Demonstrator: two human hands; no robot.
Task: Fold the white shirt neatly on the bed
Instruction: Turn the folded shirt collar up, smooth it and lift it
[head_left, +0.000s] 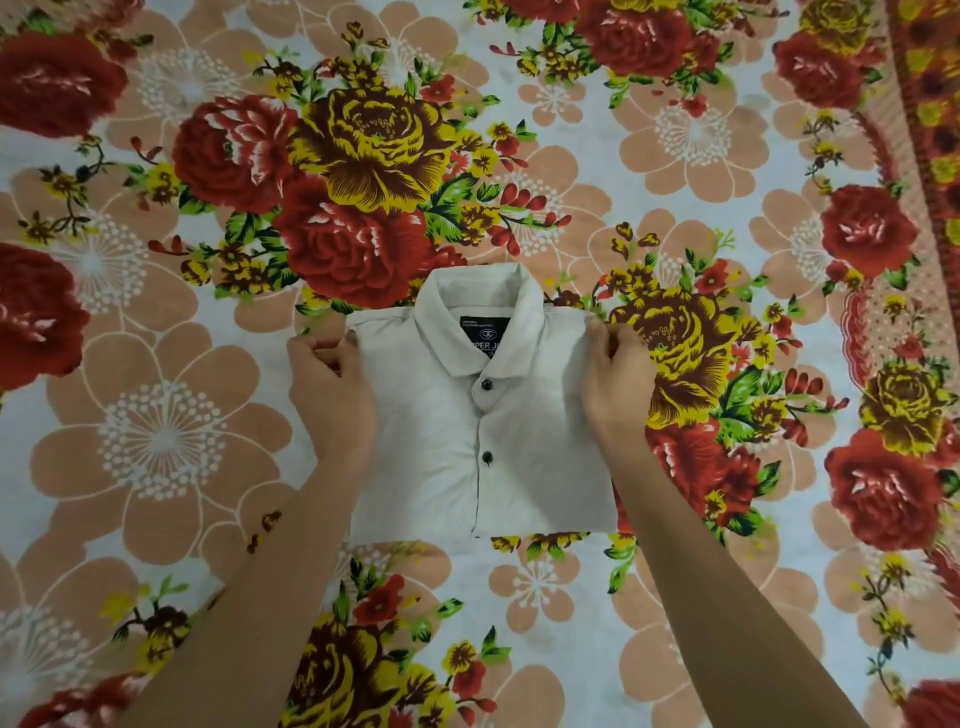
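Note:
The white shirt (483, 441) lies on the bed as a compact rectangle, front up, collar toward the far side. A black label shows inside the collar and two dark buttons run down the placket. My left hand (332, 389) grips the shirt's left shoulder edge with curled fingers. At the right shoulder edge, my right hand (615, 376) pinches the cloth, thumb on top. Both forearms reach in from the near side.
The bed (156, 441) is covered by a floral sheet with red and yellow roses and peach flowers. A patterned border strip (930, 130) runs along the far right. Flat sheet surrounds the shirt on all sides.

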